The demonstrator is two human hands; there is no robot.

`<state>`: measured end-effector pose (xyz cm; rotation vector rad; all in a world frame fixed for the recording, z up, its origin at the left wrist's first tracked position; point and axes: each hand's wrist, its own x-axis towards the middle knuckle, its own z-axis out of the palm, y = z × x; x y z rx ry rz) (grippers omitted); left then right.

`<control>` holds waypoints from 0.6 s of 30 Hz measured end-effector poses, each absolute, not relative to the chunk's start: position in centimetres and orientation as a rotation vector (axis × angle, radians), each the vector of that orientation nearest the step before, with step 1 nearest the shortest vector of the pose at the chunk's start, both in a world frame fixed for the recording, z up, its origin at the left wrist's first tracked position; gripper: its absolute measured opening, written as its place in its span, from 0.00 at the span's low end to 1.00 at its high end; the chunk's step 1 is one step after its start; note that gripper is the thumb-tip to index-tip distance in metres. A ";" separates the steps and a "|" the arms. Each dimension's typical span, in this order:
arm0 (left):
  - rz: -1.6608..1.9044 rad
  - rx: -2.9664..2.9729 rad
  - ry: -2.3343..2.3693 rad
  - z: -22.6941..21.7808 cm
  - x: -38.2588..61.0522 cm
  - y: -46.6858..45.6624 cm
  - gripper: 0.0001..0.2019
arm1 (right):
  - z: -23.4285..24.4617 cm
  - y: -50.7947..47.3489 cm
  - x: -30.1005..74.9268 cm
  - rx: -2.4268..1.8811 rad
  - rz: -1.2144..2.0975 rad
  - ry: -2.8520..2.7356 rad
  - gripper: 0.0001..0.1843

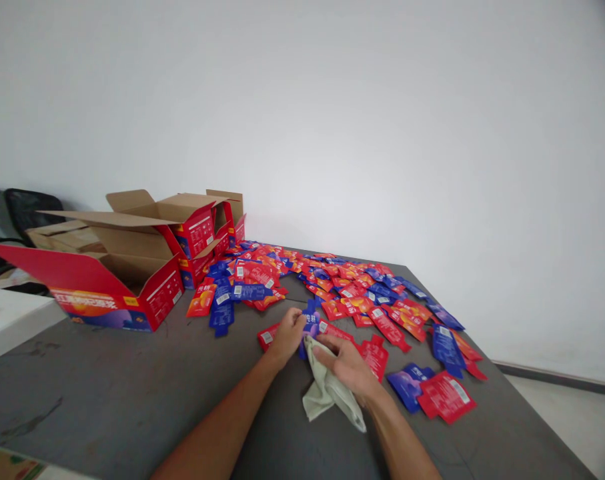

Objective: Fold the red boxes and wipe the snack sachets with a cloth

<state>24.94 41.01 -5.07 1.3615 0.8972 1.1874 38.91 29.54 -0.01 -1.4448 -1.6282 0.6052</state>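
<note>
My left hand (288, 337) pinches the left edge of a blue pouch (311, 321) with white print, held just above the table. My right hand (349, 363) is closed round a pale grey-green cloth (327, 393), whose top touches the lower part of that pouch while the rest hangs down. Red pouches (267, 337) lie flat behind and beside both hands. To the right of my right hand are a red pouch (375, 355), a blue pouch (409, 385) and another red pouch (446, 397).
Red and blue pouches (352, 290) spread in a heap over the dark grey table (132, 393) toward the white wall. Open red cartons (147, 293) with brown insides stand at the left, some stacked. A white box (12, 317) and black chairs (32, 207) are farther left.
</note>
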 end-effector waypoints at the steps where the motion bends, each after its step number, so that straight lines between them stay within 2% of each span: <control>1: 1.206 1.308 0.888 -5.1 25.0 40.9 0.09 | 0.2 29.5 38.7 -1.390 0.702 -1.611 0.16; 3: 1.223 1.188 0.876 -5.1 25.1 40.8 0.10 | 0.5 29.5 38.6 -1.357 0.855 -1.560 0.19; 4: 1.215 1.124 0.864 -5.1 25.1 40.7 0.10 | 0.4 29.6 38.5 -1.390 0.819 -1.522 0.20; 9: 1.097 0.903 0.712 -4.5 24.8 40.6 0.17 | -0.8 29.9 38.0 -1.473 0.299 -1.723 0.17; 13: 0.992 0.843 0.565 -3.6 24.8 39.8 0.18 | -1.9 30.2 37.2 -1.350 0.153 -1.979 0.15; 18: 0.798 0.765 0.522 -2.0 25.1 38.2 0.21 | -2.4 31.0 38.3 -1.459 -0.090 -1.807 0.17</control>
